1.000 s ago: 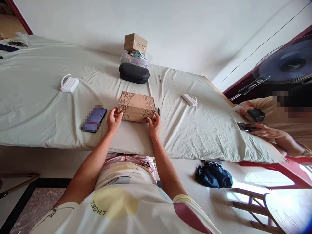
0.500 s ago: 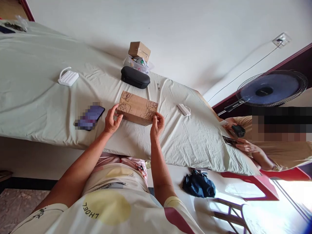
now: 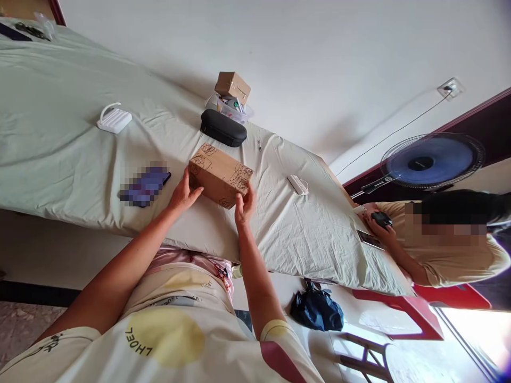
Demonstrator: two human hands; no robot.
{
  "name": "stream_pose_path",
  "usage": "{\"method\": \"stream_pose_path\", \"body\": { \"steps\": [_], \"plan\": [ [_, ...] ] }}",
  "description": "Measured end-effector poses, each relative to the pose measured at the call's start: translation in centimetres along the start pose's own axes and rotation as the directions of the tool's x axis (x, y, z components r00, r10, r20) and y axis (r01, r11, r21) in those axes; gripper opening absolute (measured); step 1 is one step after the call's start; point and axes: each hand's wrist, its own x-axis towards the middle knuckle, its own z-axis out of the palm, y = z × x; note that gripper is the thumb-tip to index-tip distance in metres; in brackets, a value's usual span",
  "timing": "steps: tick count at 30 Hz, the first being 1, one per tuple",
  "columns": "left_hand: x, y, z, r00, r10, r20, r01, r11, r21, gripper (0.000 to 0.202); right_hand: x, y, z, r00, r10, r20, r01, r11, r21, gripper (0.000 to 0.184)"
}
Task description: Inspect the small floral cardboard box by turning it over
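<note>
Step seems two-handed handling of box (image 3: 220,174): left hand (image 3: 185,193) pinching left end, right hand (image 3: 245,204) right end. Box near, right of phone (image 3: 147,186); lifted or not, cannot tell. Next move calls for even grip.

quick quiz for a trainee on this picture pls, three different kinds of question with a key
1. True or false: the left hand and the right hand are both touching the patterned cardboard box.

2. Which thing lies between the patterned cardboard box and the plain cardboard box?
a) a stool
b) a black case
c) a fan

3. Fill the gap: the phone lies to the ____ of the left hand.

Key: 1 true; 2 b; 3 left
</note>
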Motion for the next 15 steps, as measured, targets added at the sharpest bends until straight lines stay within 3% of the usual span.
{"method": "stream_pose_path", "body": {
  "steps": [5,9,15],
  "plan": [
    [0.1,0.2,-0.3,0.996,0.029,-0.089,-0.033,0.999,-0.038,0.109,-2.0,-2.0,2.2,0.969,-0.244,0.041,0.242,0.97,0.036,0.062],
    [-0.5,1.1,0.0,0.974,0.217,-0.061,-0.21,0.973,0.097,0.093,-2.3,-2.8,2.9,0.948,-0.298,0.108,0.292,0.954,0.069,0.063],
    [-0.9,2.6,0.8,0.845,0.526,0.096,-0.528,0.789,0.314,0.081,-2.1,-2.2,2.6,0.962,-0.207,0.179,0.202,0.978,0.045,0.057]
  ]
}}
